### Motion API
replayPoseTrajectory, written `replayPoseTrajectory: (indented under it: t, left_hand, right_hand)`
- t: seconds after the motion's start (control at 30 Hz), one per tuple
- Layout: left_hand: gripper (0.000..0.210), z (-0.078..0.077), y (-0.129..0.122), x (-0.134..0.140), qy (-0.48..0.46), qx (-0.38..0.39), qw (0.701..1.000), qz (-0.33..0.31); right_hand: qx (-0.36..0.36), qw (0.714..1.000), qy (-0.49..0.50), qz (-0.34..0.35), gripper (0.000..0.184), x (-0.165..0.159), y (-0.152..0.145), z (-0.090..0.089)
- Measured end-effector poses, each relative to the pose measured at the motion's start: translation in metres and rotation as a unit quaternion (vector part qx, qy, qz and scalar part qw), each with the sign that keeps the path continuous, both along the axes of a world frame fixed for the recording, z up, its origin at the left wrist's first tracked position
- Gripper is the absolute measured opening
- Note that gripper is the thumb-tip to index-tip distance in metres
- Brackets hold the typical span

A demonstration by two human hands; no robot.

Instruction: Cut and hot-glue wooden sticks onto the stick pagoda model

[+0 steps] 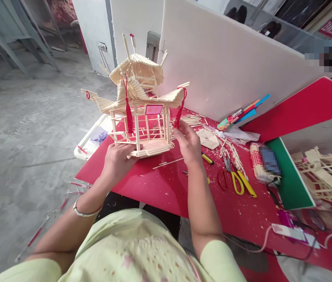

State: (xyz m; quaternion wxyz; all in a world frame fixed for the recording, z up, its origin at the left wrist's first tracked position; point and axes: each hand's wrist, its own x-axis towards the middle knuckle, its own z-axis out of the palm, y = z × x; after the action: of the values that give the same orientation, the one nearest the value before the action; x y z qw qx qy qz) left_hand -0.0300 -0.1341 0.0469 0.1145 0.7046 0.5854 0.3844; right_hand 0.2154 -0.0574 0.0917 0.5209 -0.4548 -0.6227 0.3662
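A model pavilion (151, 103) built of thin pale wooden sticks stands over the table's far left edge, with two tiers of upswept roof. A pink plaque (153, 109) with writing sits under the lower eave. One red tassel (129, 115) hangs at the front corner and another red tassel (180, 111) at the right corner. My left hand (119, 158) grips the pavilion's base at its front left, thumb and fingers closed on the edge. My right hand (188, 143) is at the right side, its fingers closed around the right tassel's lower end; the fingertips are partly hidden.
On the red table (160, 184) lie scissors (233, 176), a yellow cutter (246, 184), loose sticks (191, 120) and a hexagonal stick panel (207, 139). A white partition (227, 58) rises behind. A green board (293, 176) and another stick model (327, 172) stand right.
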Motion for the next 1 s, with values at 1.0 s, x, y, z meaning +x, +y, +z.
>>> replayPoseTrajectory:
  t: [1.0]
  left_hand:
    - [0.024, 0.009, -0.052, -0.023, -0.057, 0.019, 0.998, 0.016]
  right_hand:
    - [-0.005, 0.994, -0.070, 0.082, 0.027, -0.007, 0.018, 0.005]
